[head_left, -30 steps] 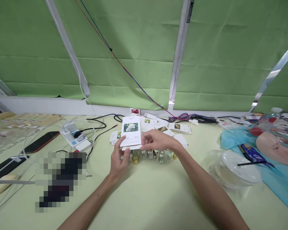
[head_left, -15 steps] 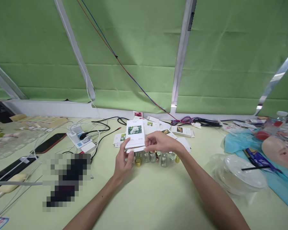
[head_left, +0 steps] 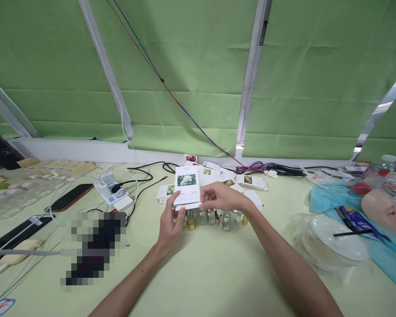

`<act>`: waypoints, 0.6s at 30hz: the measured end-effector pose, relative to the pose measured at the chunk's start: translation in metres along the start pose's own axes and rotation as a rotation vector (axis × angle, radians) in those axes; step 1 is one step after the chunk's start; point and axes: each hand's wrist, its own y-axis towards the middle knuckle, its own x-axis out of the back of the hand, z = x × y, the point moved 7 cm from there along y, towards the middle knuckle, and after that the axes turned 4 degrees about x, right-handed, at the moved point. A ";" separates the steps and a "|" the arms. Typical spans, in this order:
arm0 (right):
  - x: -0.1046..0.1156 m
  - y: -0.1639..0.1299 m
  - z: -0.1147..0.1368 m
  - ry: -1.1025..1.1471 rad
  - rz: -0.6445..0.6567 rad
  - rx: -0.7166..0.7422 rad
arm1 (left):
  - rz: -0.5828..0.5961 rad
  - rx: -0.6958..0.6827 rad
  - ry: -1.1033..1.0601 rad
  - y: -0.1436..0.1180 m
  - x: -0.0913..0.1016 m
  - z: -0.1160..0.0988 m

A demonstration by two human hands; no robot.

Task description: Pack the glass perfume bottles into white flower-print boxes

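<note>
A white, flat rectangular card carton printed with white blossoms and green leaves [head_left: 187, 181] is in front of me, held by both my hands over a pale yellow-green bench [head_left: 211, 273]. Whether its underside rests on anything, I cannot tell.

My left hand [head_left: 170, 221] is half closed around the carton's near left corner, fingers along the side, thumb on the near edge. My right hand [head_left: 218, 196] is curled, most fingers tucked in, thumb and forefinger pinching the near flap at the carton's right corner.

I judge the carton light, its walls thin and fairly stiff, smooth but not very slippery. The flap looks easy to crease or tear, so the best hold is probably by the long side edges, with only a gentle pinch on the flap.

Counting around the carton: just nearer to me than it stands a row of small clear glass bottles [head_left: 226, 222], at least four, others too hidden to number. Two gold cylindrical caps [head_left: 191, 225] show among them. Around the carton's left, far and right sides, five more flower pictures show on loose white card packaging [head_left: 251, 181]. Well to the carton's left lie two dark slab-shaped phones [head_left: 73, 196].
</note>
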 end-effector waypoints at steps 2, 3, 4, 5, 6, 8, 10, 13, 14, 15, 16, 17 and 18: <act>0.000 -0.001 0.001 -0.009 -0.002 -0.003 | -0.003 0.009 -0.001 0.000 0.000 0.000; 0.000 -0.001 0.001 -0.011 -0.001 -0.003 | -0.003 0.011 -0.002 0.000 0.000 0.000; 0.000 -0.001 0.002 -0.012 0.001 -0.004 | -0.003 0.010 -0.003 0.000 0.001 0.000; 0.000 -0.002 0.002 -0.009 0.003 -0.007 | -0.002 0.006 -0.005 0.000 0.001 -0.001; 0.000 -0.002 0.002 -0.007 0.005 -0.012 | -0.002 0.002 -0.006 0.000 0.001 -0.001; 0.000 -0.002 0.003 -0.003 0.007 -0.021 | -0.002 -0.005 -0.010 0.000 0.001 -0.002; 0.000 -0.002 0.003 -0.002 0.006 -0.027 | -0.008 -0.002 -0.012 0.000 0.001 -0.002; 0.000 -0.002 0.003 -0.003 0.005 -0.023 | -0.013 0.001 -0.014 0.000 0.001 -0.003; 0.000 -0.002 0.003 -0.002 0.003 -0.023 | -0.012 0.001 -0.015 0.000 0.001 -0.003; 0.000 -0.001 0.003 0.001 0.001 -0.022 | -0.010 -0.001 -0.017 0.000 0.001 -0.003; 0.000 -0.001 0.003 0.005 -0.001 -0.022 | -0.009 -0.005 -0.018 0.000 0.001 -0.003; -0.001 -0.001 0.003 0.007 -0.002 -0.022 | -0.024 -0.011 -0.019 0.000 0.002 -0.004; -0.001 -0.001 0.003 0.009 -0.001 -0.021 | -0.039 -0.017 -0.019 0.000 0.003 -0.005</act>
